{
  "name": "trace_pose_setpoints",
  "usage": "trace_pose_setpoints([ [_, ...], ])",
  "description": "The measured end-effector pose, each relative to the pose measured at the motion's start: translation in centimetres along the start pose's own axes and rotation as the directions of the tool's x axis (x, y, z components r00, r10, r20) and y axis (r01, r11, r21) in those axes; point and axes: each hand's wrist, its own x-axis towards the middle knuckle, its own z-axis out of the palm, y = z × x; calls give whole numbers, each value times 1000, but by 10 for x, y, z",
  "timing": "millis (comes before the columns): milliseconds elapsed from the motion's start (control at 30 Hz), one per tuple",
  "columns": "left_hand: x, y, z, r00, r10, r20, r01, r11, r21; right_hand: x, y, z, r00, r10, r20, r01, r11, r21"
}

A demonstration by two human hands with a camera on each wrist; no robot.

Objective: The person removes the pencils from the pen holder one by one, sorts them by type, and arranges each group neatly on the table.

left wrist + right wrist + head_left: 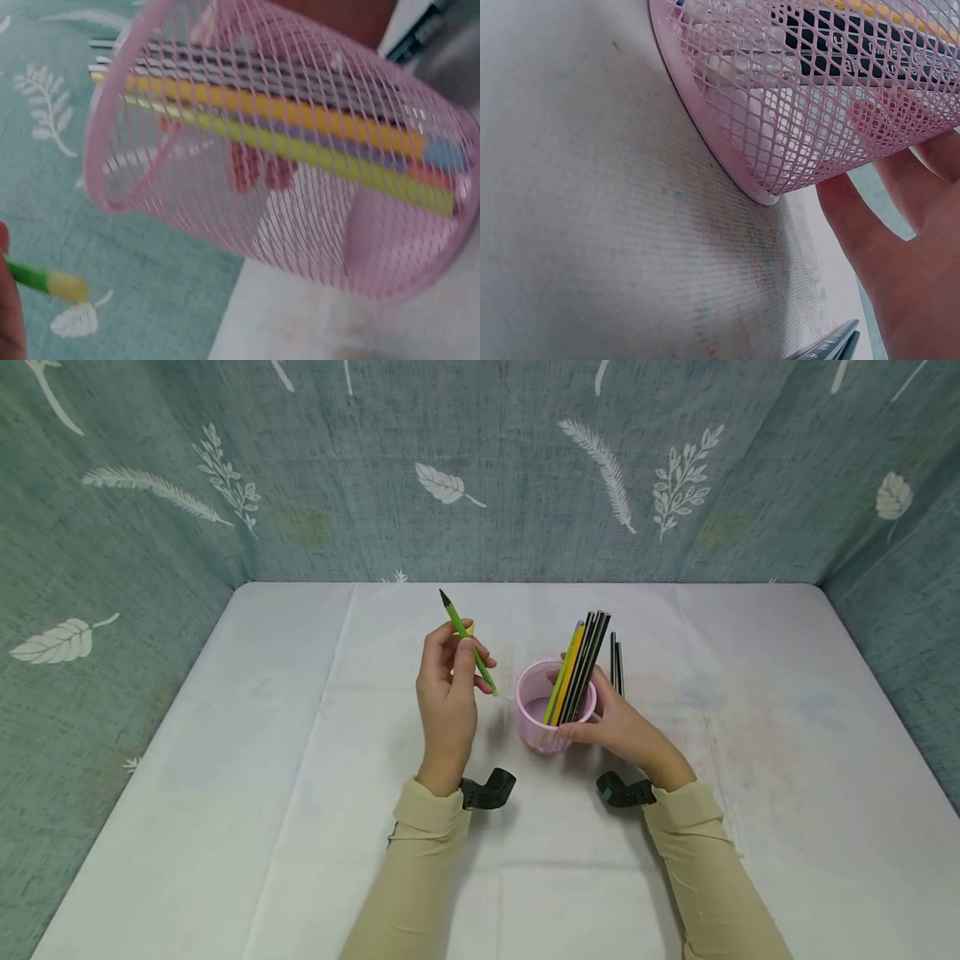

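My left hand (447,693) pinches a slim green pencil (471,647) with its dark pointed end up and its pale yellow end down. Something small and yellow (470,628) shows by those fingers; its kind is unclear. To the right, my right hand (626,727) grips a pink mesh pencil cup (528,727), thumb on the near side and fingers around the far side. Several pencils lean to the cup's right side: black pencils (592,652), a yellow pencil (567,672) and a yellow-green pencil (557,693). Through the mesh they also show in the left wrist view.
Behind the right hand, two dark pencils (617,664) lie on the white-covered table (360,877), partly hidden. Leaf-patterned green cloth (495,543) stands along the table's back and sides. Each wrist carries a black camera mount (489,789).
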Motion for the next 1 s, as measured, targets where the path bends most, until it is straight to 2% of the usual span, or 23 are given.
trace_pose_setpoints([
  [133,1,-20,-4,1000,19,-14,-17,988,155,0,2,0,1000,-1,11,1,1000,9],
  [267,2,-35,-7,999,40,-25,-29,941,337,0,1,-1,1000,1,9,-2,1000,8],
  [400,3,-43,-7,1000,7,-15,1,898,440,1,1,-1,1000,3,1,-3,1000,0],
  [700,-2,-56,-6,990,-142,0,120,836,535,0,3,-1,1000,-6,21,5,1000,26],
  [1000,-4,-66,-4,985,-171,7,139,820,556,0,3,-2,1000,-12,21,11,1000,28],
])
